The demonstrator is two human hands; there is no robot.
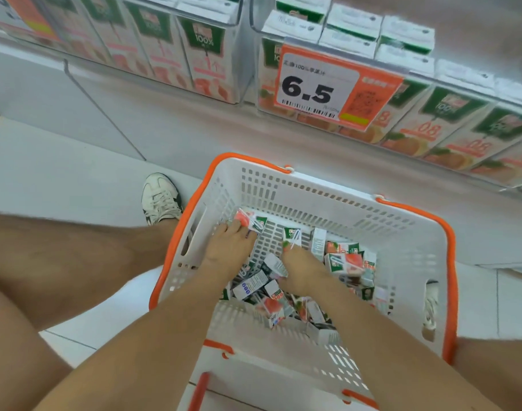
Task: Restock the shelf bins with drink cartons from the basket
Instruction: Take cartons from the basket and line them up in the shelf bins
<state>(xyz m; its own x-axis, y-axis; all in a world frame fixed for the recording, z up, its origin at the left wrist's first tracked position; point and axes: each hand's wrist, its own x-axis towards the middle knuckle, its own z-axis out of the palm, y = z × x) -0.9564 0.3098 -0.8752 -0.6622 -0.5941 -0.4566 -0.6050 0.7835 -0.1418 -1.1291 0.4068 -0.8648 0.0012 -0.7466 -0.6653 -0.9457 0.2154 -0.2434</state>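
A pale tiled floor is seen below clear shelf bins lined with cartons. A basket is set close under them, presumably to shorten each reach. Loose cartons are heaped toward its right wall. One carton is gripped by the left hand near the far-left corner; another is pinched by the right hand.

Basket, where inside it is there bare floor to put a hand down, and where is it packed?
In the basket, the grid floor shows bare along the far wall, between the left hand and the right hand. The cartons crowd the near and right side, piled loosely against each other.
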